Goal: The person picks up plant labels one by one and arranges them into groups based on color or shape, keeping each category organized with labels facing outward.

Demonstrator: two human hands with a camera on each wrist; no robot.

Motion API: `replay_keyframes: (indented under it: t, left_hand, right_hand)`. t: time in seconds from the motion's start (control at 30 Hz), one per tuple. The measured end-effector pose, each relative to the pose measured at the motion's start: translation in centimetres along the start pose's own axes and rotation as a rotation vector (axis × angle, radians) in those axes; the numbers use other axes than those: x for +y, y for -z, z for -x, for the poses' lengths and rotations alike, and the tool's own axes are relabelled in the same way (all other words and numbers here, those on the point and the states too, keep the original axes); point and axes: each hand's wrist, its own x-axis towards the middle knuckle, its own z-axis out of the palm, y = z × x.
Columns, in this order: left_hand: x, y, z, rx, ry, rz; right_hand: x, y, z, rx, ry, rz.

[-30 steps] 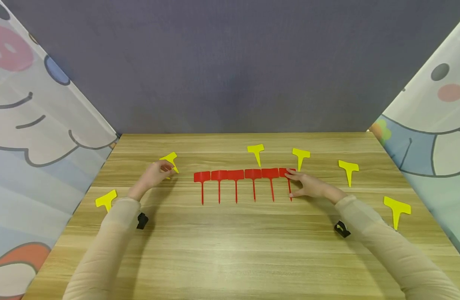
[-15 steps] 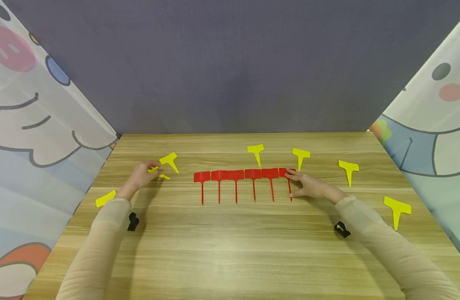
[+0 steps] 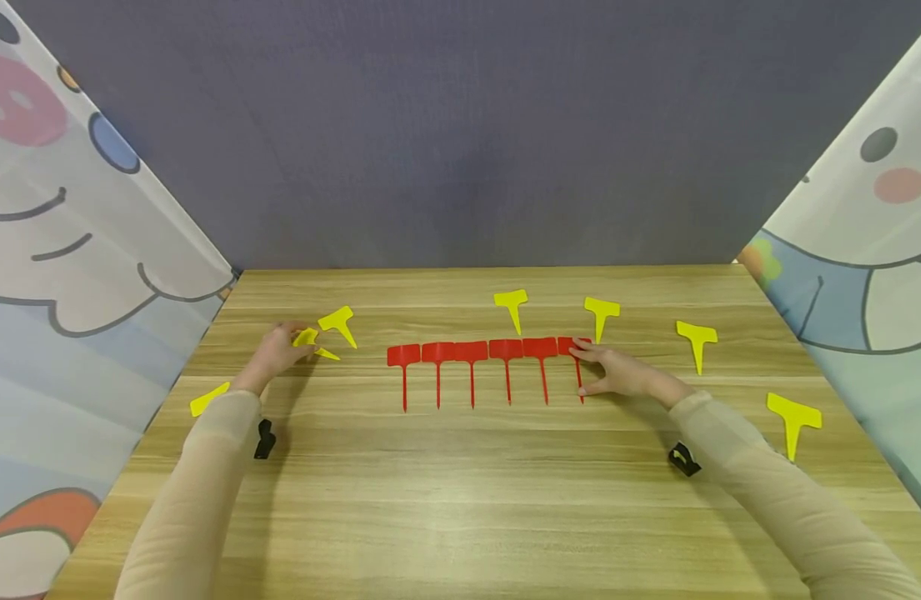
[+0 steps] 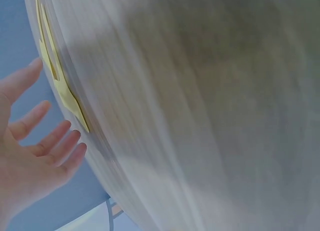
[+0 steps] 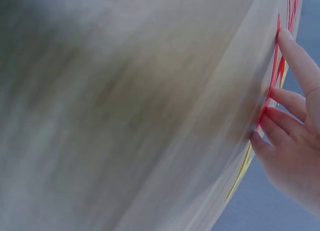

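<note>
Several red T-shaped plant labels (image 3: 471, 352) lie side by side in a row on the wooden table. In the head view my left hand (image 3: 275, 354) is over a yellow T-shaped plant label (image 3: 306, 337), partly covering it. The left wrist view shows that hand (image 4: 35, 146) with spread fingers, the fingertips right beside the yellow label (image 4: 67, 96). Another yellow label (image 3: 337, 323) lies just to its right. At the row's right end, the extended fingers of my right hand (image 3: 618, 369) touch the last red label (image 5: 274, 66), partly hiding its head.
More yellow labels lie behind the row (image 3: 512, 304) and to its right (image 3: 697, 335). One yellow label (image 3: 208, 400) at far left is partly hidden by the left sleeve. Black straps (image 3: 264, 439) show near the wrists. A dark grey panel (image 3: 460, 133) stands behind the table (image 3: 460, 500).
My left hand has moved left, away from the upper left yellow label to the one beside it. The right hand has stayed on the last red label; the row has not moved.
</note>
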Motion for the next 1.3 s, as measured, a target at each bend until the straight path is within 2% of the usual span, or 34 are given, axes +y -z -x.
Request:
replay_keyframes:
  t: [0.33, 0.7, 1.03, 1.3]
  left_hand:
    - [0.0, 0.1, -0.4, -0.004, 0.043, -0.003]
    - [-0.8, 0.3, -1.2, -0.015, 0.080, -0.011]
    - [-0.9, 0.3, -1.5, -0.039, 0.096, -0.068]
    - [-0.7, 0.3, -1.5, -0.019, 0.080, -0.080]
  right_hand:
    - [-0.1, -0.1, 0.1, 0.001, 0.002, 0.000]
    - [0.1, -0.1, 0.0, -0.007, -0.002, 0.000]
    - [0.0, -0.1, 0.0, 0.011, 0.010, 0.010]
    - [0.2, -0.1, 0.0, 0.002, 0.005, 0.006]
